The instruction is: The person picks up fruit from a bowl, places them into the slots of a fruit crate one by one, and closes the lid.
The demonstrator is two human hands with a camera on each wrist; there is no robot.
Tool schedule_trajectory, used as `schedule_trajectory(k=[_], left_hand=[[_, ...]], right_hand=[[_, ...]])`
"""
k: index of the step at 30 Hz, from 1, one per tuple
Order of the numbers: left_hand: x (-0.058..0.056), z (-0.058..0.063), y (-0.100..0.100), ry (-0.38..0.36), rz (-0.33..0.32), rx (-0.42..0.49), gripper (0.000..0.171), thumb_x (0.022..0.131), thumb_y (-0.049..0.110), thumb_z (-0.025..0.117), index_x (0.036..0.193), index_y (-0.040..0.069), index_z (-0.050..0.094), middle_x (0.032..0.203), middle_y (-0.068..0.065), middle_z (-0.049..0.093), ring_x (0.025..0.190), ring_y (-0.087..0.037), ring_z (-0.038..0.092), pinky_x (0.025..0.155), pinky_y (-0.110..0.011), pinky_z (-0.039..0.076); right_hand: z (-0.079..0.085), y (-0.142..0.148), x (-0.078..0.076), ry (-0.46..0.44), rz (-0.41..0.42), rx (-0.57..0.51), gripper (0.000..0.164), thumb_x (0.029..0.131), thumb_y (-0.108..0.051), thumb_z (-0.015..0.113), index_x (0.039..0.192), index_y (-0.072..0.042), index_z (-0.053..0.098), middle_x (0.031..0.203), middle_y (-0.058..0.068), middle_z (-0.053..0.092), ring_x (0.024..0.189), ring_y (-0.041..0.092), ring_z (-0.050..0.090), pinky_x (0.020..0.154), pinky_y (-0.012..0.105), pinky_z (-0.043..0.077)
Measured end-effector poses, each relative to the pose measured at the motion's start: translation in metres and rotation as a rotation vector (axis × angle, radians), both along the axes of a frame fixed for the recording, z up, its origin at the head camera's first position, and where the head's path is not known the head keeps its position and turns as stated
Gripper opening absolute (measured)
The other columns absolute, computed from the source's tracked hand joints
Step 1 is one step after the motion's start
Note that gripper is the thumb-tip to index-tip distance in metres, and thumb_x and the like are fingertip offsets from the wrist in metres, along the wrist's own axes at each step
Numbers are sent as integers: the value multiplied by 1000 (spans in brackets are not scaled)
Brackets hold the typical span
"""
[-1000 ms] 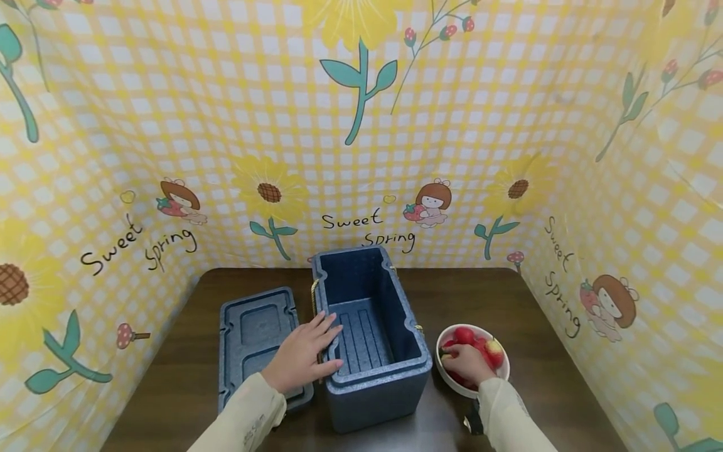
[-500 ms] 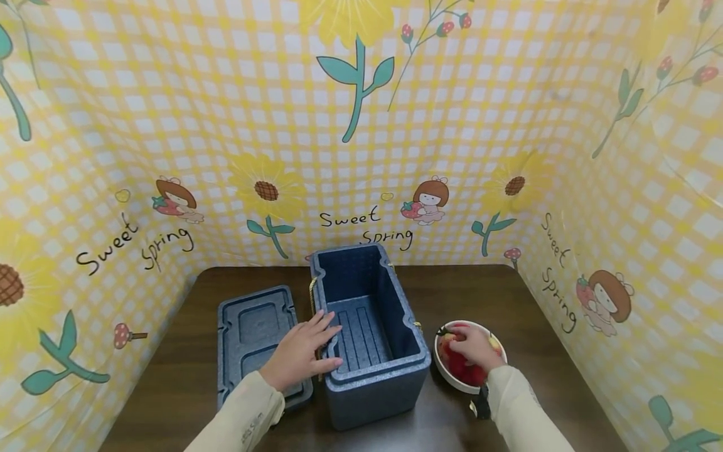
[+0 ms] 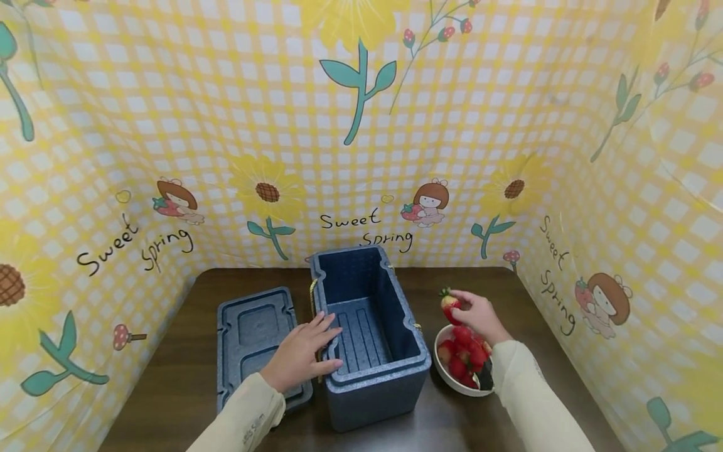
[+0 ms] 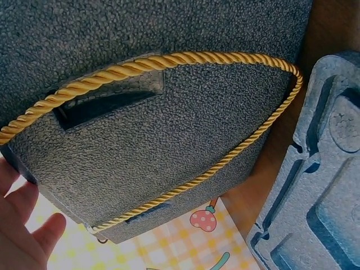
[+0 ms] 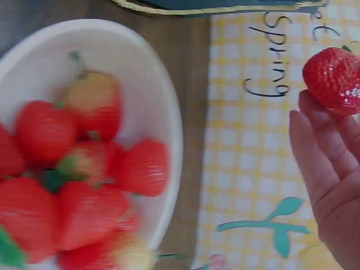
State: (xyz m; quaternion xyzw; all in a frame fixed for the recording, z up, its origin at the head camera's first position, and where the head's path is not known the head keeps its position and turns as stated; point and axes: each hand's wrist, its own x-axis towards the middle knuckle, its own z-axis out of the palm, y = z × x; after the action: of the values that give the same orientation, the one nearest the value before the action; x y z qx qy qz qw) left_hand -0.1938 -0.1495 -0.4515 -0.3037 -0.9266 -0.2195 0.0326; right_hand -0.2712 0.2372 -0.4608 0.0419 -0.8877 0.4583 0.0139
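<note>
Right hand [image 3: 479, 315] pinches one strawberry [image 3: 450, 306] between thumb and fingers, so fingers nearly closed, just the fruit's width apart. Strawberry is in the air over the far rim of the white bowl [image 3: 460, 390], leafy end up, red tip down, pale yellow near the leaves. Right wrist view: glossy red fruit at the fingertips, well apart from the bowl.

Bowl sits on the right half of the desk [image 3: 181, 376], between box and right edge, holding a pile of more strawberries [image 3: 463, 356], mostly red, some with pale patches and green stems; blurred in the right wrist view. Small dark object at the right cuff overlaps bowl's near right side.

Left hand [image 3: 302, 353] lies over the left rim of the blue-grey box [image 3: 378, 402]: fingers straight, thumb spread away from them, gripping nothing. Box mid-desk, long sides running away from the person, far end at the desk's far edge. Lid off, ribbed floor visible inside. Gold rope [image 4: 214, 58] loops along box's outer side in left wrist view.

Lid [image 3: 257, 326] flat on the desk's left half, between box and left edge, just beside the box. Yellow checked cloth [image 3: 254, 113] with sunflowers and "Sweet Spring" lettering rises behind desk's far edge and along both sides.
</note>
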Motion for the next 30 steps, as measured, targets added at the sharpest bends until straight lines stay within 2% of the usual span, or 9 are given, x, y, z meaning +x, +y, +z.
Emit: schedule_trajectory(k=[7,12,17,22,30], left_hand=[[0,1,-2,10,-23,-11,61,91,46,58,136,6,54,148,-16,39,139,-34,30,106,-56,28],[-1,1,-3,62,-37,-57,59,91,45,58,136,8,55,146,-15,42,137,-31,35,105,-57,29],[0,0,-5,106,-43,-69,59,92,48,56,135,8,56,143,-15,45,135,-32,39,103,-57,32],[1,0,-7,108,-44,-57,59,92,47,56,135,7,56,143,-16,46,134,-33,40,102,-57,33],[2,2,-4,88,-45,-81,59,92,48,56,135,7,56,144,-14,45,135,-32,39,103,-56,33]], right_hand=[[30,-10,-22,128,37,-15,41,83,-5,64,122,6,60,109,24,65,86,27,63,70,26,51],[47,-25,-34,162,80,13,43,83,-7,64,123,6,60,109,24,66,89,30,64,72,30,52],[60,-44,-51,155,116,10,44,83,-6,62,126,7,58,113,26,64,92,34,65,73,36,54],[71,-69,-69,126,139,0,47,83,-7,62,129,4,56,119,25,62,95,34,64,67,32,55],[84,-109,-79,123,166,11,47,82,-6,61,128,3,58,115,27,61,88,30,61,62,28,53]])
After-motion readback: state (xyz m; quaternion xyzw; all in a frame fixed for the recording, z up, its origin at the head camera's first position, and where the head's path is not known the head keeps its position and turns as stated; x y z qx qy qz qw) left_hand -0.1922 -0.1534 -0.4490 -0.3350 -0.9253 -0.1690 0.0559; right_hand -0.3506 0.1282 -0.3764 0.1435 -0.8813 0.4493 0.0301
